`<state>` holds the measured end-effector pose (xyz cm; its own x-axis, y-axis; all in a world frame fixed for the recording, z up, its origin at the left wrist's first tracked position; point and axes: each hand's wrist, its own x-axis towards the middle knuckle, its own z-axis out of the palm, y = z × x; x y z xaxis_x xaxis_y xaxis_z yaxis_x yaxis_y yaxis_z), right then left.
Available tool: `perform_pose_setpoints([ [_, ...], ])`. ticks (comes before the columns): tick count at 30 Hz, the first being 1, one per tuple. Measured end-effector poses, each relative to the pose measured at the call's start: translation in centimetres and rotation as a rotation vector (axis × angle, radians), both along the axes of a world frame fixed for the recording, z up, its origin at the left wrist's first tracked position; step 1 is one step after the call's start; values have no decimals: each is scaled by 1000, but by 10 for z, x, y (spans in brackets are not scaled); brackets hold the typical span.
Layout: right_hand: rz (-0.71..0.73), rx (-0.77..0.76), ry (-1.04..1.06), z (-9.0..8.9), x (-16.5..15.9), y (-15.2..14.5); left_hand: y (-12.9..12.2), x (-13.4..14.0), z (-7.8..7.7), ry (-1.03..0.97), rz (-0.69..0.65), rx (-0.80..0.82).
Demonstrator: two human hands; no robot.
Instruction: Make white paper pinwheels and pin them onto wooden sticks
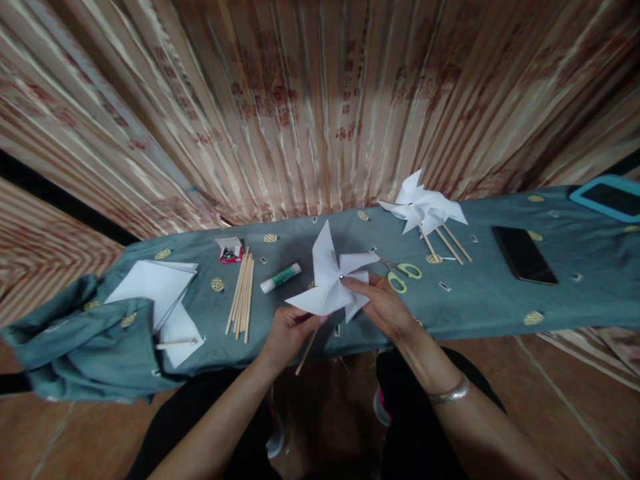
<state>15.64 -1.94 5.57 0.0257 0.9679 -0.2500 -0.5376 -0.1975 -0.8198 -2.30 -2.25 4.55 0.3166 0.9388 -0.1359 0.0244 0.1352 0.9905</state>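
Observation:
A white paper pinwheel with a pin at its centre is held above the near edge of the cloth-covered table. My left hand is closed on it from below left, close to the wooden stick that slants down under the paper. From the right, my right hand grips the pinwheel, its thumb against the pin. The fingers behind the paper are hidden. Green-handled scissors lie just beyond my right hand, their blades partly behind the pinwheel. A glue stick rests to the left of the pinwheel.
Left on the blue-green cloth are wooden sticks, a small box of pins and white paper sheets. Several pinwheels lie at the back right. Further right are a black phone and a blue-framed object.

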Motion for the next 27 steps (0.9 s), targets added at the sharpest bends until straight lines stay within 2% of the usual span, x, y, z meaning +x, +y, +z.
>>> perform_pose_setpoints([
  [6, -1, -22, 7, 2, 0, 1, -2, 0, 4, -10, -8, -47],
  [11, -58, -13, 36, 1, 5, 7, -4, 2, 5, 9, -18, -183],
  [14, -92, -13, 50, -2, 10, 11, -4, 0, 2, 22, -24, -212],
  [20, -72, -22, 43, -8, 14, 15, -2, -8, -9, 94, -40, -124],
  [24, -33, 1, -6, -6, 14, 16, 3, -7, -14, 62, -9, -182],
  [27, -91, -16, -64, -6, 17, 19, 8, -6, -15, 50, 39, -208],
])
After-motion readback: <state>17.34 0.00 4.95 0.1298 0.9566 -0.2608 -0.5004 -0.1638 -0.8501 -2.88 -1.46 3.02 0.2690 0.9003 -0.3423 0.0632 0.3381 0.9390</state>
